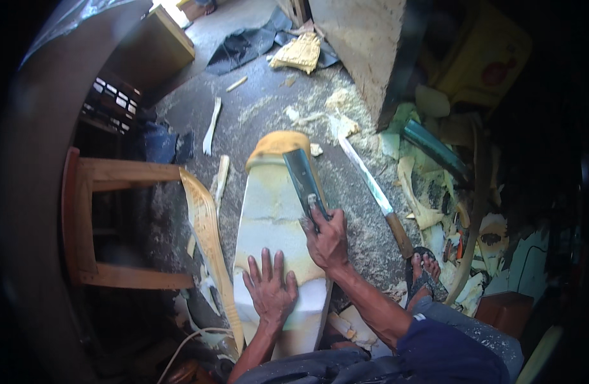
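our left hand (269, 289) lies flat, fingers spread, on the pale wood block (272, 217) at centre. our right hand (326, 240) is closed round the broad chopping blade (302, 179), edge on the block. a long knife (374, 195) lies at three o'clock, a yellow container (483, 61) at one o'clock.

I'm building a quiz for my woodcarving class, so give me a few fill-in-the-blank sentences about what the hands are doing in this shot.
1. The left hand lies flat with spread fingers on the pale ____.
2. The right hand grips a broad-bladed ____ set against the wood block.
3. On the floor to the right of the block lies a long ____ with a wooden handle.
4. The floor around the block is strewn with wood ____.

Missing words: wood block; hatchet; knife; shavings
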